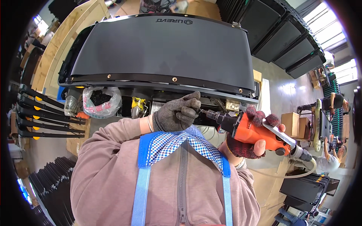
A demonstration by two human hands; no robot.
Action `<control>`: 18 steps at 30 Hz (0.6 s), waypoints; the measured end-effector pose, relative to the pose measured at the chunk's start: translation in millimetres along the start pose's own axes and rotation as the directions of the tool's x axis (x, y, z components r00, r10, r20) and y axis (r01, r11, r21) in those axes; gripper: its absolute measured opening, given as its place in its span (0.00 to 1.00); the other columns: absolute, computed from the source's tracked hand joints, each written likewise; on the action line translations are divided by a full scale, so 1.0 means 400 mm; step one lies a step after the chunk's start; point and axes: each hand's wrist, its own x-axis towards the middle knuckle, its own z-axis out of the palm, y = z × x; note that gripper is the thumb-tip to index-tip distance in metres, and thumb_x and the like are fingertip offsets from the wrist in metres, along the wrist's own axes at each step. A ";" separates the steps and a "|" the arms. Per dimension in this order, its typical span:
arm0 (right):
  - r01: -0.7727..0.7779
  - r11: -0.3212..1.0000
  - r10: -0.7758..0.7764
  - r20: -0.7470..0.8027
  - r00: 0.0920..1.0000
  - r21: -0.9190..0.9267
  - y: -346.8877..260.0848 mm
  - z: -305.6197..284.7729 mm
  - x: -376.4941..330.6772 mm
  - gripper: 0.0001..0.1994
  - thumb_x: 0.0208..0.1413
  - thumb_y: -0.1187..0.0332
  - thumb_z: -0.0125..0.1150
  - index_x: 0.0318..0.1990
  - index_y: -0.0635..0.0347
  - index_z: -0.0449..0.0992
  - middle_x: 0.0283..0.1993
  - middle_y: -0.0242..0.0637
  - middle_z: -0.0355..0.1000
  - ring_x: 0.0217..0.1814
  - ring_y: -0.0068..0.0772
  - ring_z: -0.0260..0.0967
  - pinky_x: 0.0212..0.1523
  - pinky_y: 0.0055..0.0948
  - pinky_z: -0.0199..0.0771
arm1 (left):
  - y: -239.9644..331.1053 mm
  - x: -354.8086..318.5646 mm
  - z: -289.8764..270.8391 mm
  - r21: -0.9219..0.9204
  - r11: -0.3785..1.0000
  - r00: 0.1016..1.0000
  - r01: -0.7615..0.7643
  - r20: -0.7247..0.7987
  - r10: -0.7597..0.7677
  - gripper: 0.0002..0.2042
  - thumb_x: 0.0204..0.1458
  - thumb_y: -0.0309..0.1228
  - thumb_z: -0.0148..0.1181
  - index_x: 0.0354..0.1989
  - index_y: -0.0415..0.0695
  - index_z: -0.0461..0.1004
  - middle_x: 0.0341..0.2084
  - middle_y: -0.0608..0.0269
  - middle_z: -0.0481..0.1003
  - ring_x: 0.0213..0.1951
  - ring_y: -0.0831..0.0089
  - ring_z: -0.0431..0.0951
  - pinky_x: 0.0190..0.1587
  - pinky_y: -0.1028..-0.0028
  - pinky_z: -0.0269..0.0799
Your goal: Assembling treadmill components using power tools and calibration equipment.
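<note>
My right hand [245,148], in a dark red fingertip-less glove, wraps round an orange air-powered driver [254,132] with a silver lever and a clear hose [301,175]. Its dark chuck [215,116] and bit point left. My left hand [180,112], in a dark grey knit glove, has its fingers curled together by the bit's tip; whatever they pinch is too small or hidden to make out. Beyond both hands lies a large dark grey board [162,49] with a black frame. Brass-coloured fasteners [174,79] sit along its near edge.
Just left of my left hand are a bag-lined container [102,101] and a yellow-wrapped item [138,107]. Several black bars [52,122] with orange dots stick out at the left. Stacked dark panels [279,34] stand far right. Other people [332,158] work at the right.
</note>
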 end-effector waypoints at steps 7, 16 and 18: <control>0.013 0.999 -0.013 0.014 1.000 0.051 -0.014 -0.027 0.009 0.27 0.41 0.72 0.61 0.54 0.47 0.66 0.51 0.31 0.67 0.42 0.33 0.64 0.53 0.38 0.57 | 0.000 0.016 -0.001 -0.013 1.000 0.999 -0.022 0.023 0.022 0.14 0.60 0.25 0.43 0.53 0.46 0.68 0.36 0.67 0.71 0.26 0.86 0.67 0.22 0.89 0.64; -0.012 0.999 0.010 0.041 0.999 0.052 -0.013 -0.044 0.016 0.27 0.41 0.71 0.61 0.54 0.47 0.66 0.51 0.31 0.68 0.42 0.33 0.64 0.52 0.39 0.57 | -0.005 0.023 0.001 -0.010 0.999 0.999 -0.042 -0.027 0.042 0.14 0.59 0.25 0.44 0.54 0.44 0.67 0.37 0.66 0.71 0.27 0.86 0.68 0.24 0.90 0.66; 0.006 0.999 -0.007 0.034 0.999 0.032 -0.010 -0.039 0.014 0.27 0.41 0.72 0.61 0.54 0.47 0.65 0.51 0.32 0.67 0.42 0.33 0.64 0.52 0.40 0.57 | -0.013 0.023 0.018 0.136 0.986 0.977 -0.093 -0.178 0.116 0.14 0.60 0.26 0.45 0.53 0.43 0.67 0.38 0.66 0.71 0.29 0.85 0.69 0.25 0.90 0.66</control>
